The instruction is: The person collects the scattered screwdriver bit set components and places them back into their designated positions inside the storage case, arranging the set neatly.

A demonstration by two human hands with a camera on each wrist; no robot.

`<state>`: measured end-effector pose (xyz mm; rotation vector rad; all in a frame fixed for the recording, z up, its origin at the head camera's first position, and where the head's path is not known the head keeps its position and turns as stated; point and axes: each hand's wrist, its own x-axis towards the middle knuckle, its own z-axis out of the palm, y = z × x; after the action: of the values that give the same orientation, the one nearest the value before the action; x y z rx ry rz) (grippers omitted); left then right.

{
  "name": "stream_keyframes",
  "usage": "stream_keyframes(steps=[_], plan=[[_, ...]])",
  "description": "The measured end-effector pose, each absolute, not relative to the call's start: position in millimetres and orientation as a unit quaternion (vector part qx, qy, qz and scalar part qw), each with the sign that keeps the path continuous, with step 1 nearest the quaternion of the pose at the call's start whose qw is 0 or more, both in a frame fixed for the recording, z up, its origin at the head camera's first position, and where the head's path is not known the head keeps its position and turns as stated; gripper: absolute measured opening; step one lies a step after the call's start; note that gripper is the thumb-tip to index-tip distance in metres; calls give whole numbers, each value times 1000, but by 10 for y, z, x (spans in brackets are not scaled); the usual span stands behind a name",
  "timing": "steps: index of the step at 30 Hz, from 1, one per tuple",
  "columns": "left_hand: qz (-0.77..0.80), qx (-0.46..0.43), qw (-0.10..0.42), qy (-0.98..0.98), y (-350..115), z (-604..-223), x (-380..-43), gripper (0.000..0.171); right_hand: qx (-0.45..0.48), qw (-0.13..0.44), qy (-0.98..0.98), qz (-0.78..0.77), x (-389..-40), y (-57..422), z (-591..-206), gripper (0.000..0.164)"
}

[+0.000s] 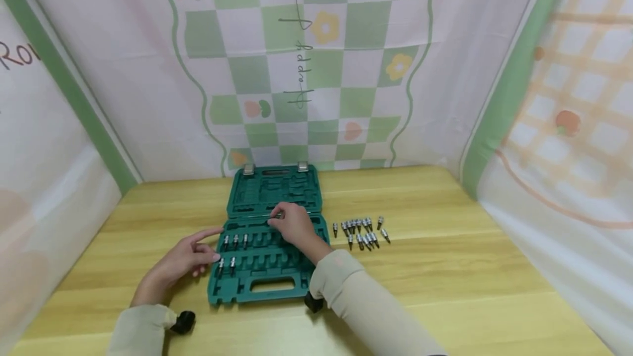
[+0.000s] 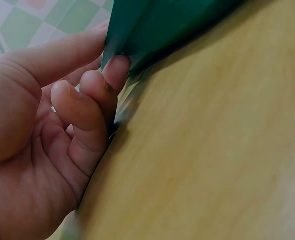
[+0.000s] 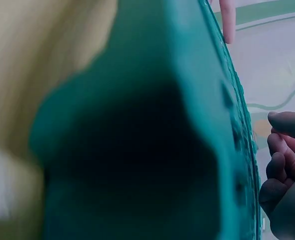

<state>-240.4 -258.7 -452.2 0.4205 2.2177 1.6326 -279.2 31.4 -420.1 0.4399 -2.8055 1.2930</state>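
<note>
A green plastic tool case (image 1: pixel 272 294) lies unfolded on the table, its slotted base toward me. Over the middle of the base, my right hand (image 1: pixel 295 227) pinches a small dark piece (image 1: pixel 279 215), apparently a bit socket, mostly hidden by the fingers. In the right wrist view the curled fingers of that hand (image 3: pixel 287 170) show beyond the case edge. My left hand (image 1: pixel 182 260) touches the case's left edge, index finger and thumb extended, the other fingers bent below. Several bit sockets (image 1: pixel 236 242) stand in the left slots of two rows.
Right of the case, a loose group of bit sockets (image 1: pixel 359 226) lies on the wooden table (image 1: pixel 445 268). The case lid (image 1: pixel 277 185), with two latches, leans back near a patterned cloth (image 1: pixel 326 70). Cloth walls also stand on both sides.
</note>
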Motion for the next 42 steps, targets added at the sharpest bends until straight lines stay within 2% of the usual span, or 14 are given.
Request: stream_keyframes(steps=[16, 23, 42], plan=[[585, 154, 178, 776, -2589, -4521, -2410, 71, 165, -23, -891, 422, -2854, 657, -4097, 13], [582, 151, 177, 779, -2593, -4531, -2419, 71, 190, -12, -887, 422, -2874, 859, -4094, 17], [581, 154, 170, 781, -2582, -4544, -2413, 70, 128, -35, -906, 401, -2945, 1351, -4115, 15]])
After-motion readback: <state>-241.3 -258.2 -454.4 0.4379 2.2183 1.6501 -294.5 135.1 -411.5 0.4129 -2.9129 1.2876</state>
